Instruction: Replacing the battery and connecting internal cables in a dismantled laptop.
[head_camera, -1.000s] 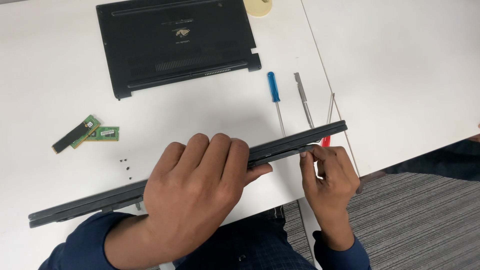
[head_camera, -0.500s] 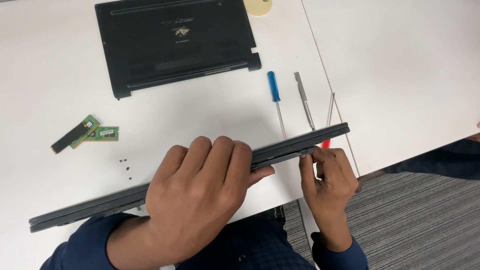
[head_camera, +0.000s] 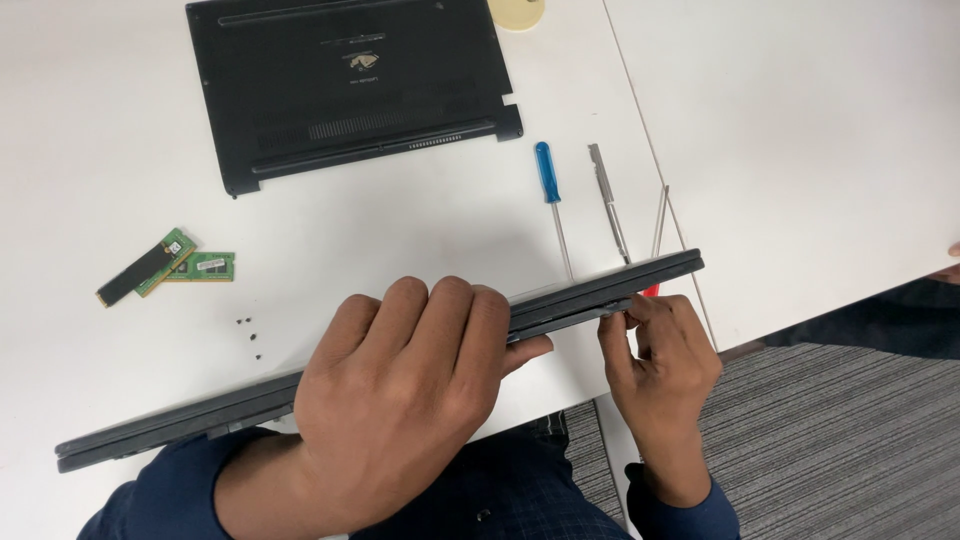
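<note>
The left hand (head_camera: 400, 400) clamps the laptop (head_camera: 560, 300) on edge, steadying it. Right-hand fingers (head_camera: 620, 330) pinch its seam, gripping the edge near the screwdriver (head_camera: 548, 185) on the worktop (head_camera: 400, 220).

Bright, even light falls from overhead, and the white table (head_camera: 420, 220) comes close to washing out without hard glare. Shadows are soft and short: a faint one lies under the left hand (head_camera: 400, 400) and along the standing laptop (head_camera: 590, 295). Focus is sharp across the frame, with no motion blur. Straight edges bend slightly towards the corners.
</note>
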